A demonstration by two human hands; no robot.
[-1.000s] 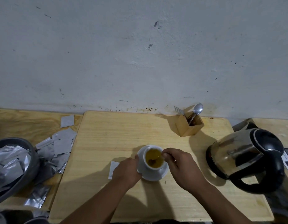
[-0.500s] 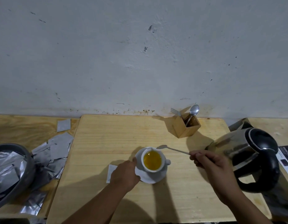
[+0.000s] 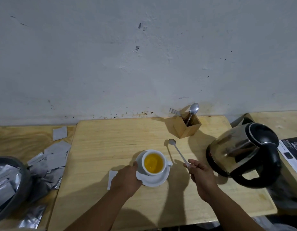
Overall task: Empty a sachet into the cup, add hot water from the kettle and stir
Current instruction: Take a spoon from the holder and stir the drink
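A white cup (image 3: 162, 156) full of yellow liquid stands on a white saucer (image 3: 157, 181) in the middle of the wooden board. My left hand (image 3: 126, 178) grips the saucer's left rim. My right hand (image 3: 200, 175) holds a small spoon (image 3: 177, 150) by its handle, right of the cup; the bowl points up and away, clear of the cup. A steel and black kettle (image 3: 244, 155) sits at the right. A white sachet (image 3: 111, 178) lies partly under my left hand.
A wooden cutlery box (image 3: 186, 126) with a spoon and a fork stands at the back, by the wall. Grey sachets (image 3: 52, 157) are strewn at the left beside a grey bin (image 3: 19, 185) holding more. A dark printed sheet (image 3: 292, 152) lies at the far right.
My right hand lifted the spoon out of the cup and carried it right, then swung its bowl back towards the cutlery box. My left hand stayed on the saucer.
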